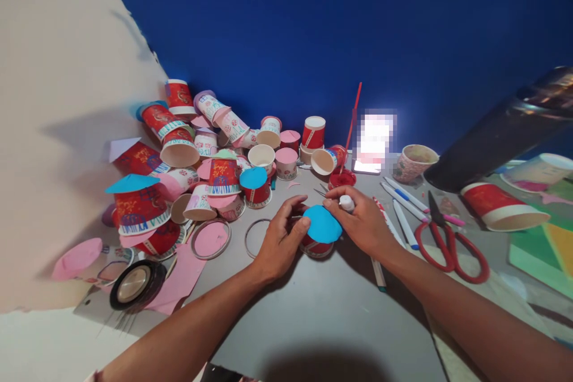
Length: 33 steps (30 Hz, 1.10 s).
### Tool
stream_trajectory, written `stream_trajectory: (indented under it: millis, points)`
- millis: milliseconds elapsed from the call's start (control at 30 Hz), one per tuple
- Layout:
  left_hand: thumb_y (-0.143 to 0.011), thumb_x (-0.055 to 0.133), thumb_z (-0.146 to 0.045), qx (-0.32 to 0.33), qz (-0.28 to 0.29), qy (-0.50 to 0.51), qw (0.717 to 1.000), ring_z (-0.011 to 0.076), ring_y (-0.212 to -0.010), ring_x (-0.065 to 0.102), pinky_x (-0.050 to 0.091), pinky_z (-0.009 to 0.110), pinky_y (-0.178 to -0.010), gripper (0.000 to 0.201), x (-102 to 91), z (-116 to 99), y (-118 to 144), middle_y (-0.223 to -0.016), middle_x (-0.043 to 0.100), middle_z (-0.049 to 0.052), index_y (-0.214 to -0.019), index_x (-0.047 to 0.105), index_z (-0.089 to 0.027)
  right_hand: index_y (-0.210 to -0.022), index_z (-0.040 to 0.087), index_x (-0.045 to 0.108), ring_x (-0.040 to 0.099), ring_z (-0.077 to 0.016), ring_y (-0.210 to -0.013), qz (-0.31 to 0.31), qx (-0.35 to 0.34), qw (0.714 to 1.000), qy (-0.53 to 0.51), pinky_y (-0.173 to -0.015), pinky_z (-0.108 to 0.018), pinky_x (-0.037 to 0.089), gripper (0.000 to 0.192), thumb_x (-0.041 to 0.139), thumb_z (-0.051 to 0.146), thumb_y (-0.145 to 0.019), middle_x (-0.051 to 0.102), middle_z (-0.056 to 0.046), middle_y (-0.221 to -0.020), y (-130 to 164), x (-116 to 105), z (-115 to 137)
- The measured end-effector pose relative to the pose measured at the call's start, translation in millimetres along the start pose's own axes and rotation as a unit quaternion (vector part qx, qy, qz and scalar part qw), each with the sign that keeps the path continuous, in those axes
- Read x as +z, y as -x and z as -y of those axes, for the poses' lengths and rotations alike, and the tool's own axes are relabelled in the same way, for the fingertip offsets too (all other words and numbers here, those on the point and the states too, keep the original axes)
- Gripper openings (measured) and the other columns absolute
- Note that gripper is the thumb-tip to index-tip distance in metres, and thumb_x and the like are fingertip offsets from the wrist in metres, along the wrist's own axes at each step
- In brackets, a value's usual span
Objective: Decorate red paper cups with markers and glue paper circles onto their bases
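Observation:
A red paper cup (317, 248) stands on the grey table, topped by a bright blue paper disc (321, 224) that covers its upper end. My left hand (283, 239) curls round the left side of the cup, its thumb pressing the disc's edge. On the other side, my right hand (360, 221) is closed, fingers at the disc's right edge. A small white-capped tube (346, 203) pokes out from its grip, and a thin pointed tip shows beyond the fingers. The tube's body is hidden.
Decorated paper cups (224, 176) crowd the left. Rings (210, 239) and a pink paper strip (185, 277) lie nearby. Behind the hands are a red paint pot (342, 179) with a stick and a lit phone (373, 143). Markers (405, 224), red-handled scissors (441, 239) and a dark flask (492, 131) are right.

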<state>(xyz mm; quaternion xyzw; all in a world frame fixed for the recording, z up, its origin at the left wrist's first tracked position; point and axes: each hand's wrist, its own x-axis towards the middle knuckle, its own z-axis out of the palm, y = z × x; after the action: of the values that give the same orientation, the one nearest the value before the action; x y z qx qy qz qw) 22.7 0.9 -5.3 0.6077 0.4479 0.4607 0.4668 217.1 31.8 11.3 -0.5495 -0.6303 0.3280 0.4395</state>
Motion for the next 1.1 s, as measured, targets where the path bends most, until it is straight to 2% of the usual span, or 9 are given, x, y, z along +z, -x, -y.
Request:
stream_trajectory:
  millis: [133,367,533,767,1100]
  points:
    - [-0.103,0.053,-0.052,0.035,-0.014,-0.03,0.999,0.0255,-0.115,0.067,0.055,0.04,-0.099,0.048,-2.0,-1,-1,-0.125,0.072,0.012,-0.14,0.061,-0.022,-0.093,0.022,0.071,0.065,-0.0216,-0.074,-0.026,-0.01,1.0,-0.007,-0.067,-0.034,0.048,0.033,0.065,0.055,-0.087,0.077,-0.006,-0.091,-3,-1,2]
    - [-0.105,0.055,-0.045,0.133,-0.007,-0.083,0.988,0.0256,-0.119,0.065,0.053,0.042,-0.104,0.037,-2.6,2,-2,-0.124,0.071,0.011,-0.13,0.074,-0.027,-0.097,0.022,0.07,0.069,-0.026,-0.085,-0.009,-0.026,1.0,0.013,-0.078,-0.04,0.05,0.034,0.062,0.054,-0.088,0.077,-0.007,-0.097,-5,5,5]
    - [-0.106,0.054,-0.042,0.131,0.005,-0.089,0.987,0.0238,-0.12,0.065,0.053,0.04,-0.104,0.037,-1.9,5,-1,-0.126,0.069,0.011,-0.135,0.073,-0.029,-0.1,0.022,0.069,0.069,-0.0275,-0.09,0.002,-0.037,0.999,0.017,-0.082,-0.042,0.05,0.034,0.059,0.053,-0.09,0.077,-0.009,-0.102,-2,9,2]
    - [-0.106,0.055,-0.04,0.129,0.003,-0.088,0.988,0.0225,-0.119,0.065,0.053,0.038,-0.104,0.036,-1.0,5,-1,-0.127,0.07,0.01,-0.135,0.073,-0.029,-0.095,0.023,0.066,0.069,-0.0261,-0.086,-0.016,-0.049,0.999,0.009,-0.078,-0.039,0.049,0.029,0.059,0.051,-0.092,0.077,-0.007,-0.095,1,12,2]
    - [-0.1,0.061,-0.05,0.12,0.007,-0.084,0.989,0.0277,-0.121,0.064,0.053,0.045,-0.105,0.04,-1.8,1,0,-0.128,0.071,0.011,-0.132,0.075,-0.029,-0.091,0.024,0.066,0.068,-0.0265,-0.087,-0.024,-0.056,0.998,0.011,-0.078,-0.038,0.048,0.034,0.057,0.057,-0.094,0.077,-0.008,-0.095,1,12,3]
